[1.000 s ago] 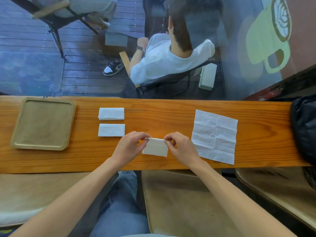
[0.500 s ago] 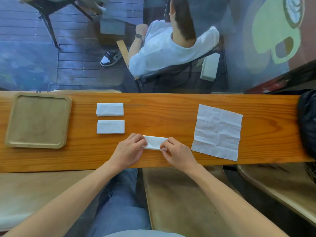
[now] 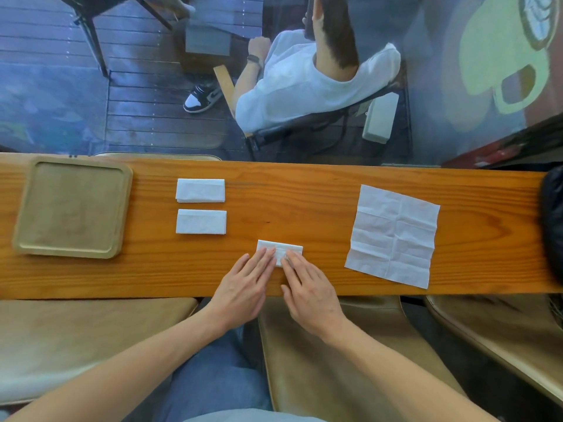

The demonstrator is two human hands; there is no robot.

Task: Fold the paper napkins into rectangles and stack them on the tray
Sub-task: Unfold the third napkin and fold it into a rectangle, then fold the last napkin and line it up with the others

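Observation:
A small folded white napkin (image 3: 280, 247) lies flat on the wooden counter (image 3: 289, 202) near its front edge. My left hand (image 3: 243, 287) and my right hand (image 3: 310, 293) rest side by side with fingers stretched flat, fingertips pressing down on the napkin's near half. Two folded napkin rectangles (image 3: 200, 190) (image 3: 201, 221) lie one behind the other to the left. An unfolded, creased square napkin (image 3: 393, 236) lies to the right. The tan square tray (image 3: 21, 208) sits at the far left with nothing on it.
A black bag (image 3: 553, 226) sits at the counter's right end. Beyond the glass behind the counter, a person in a white shirt (image 3: 304, 83) sits on a chair. Tan seats (image 3: 335, 360) stand below the counter's front edge.
The napkin was held up by its top corners, then folded smaller and laid down. My fingers went from pinching it to lying flat and pressing on it.

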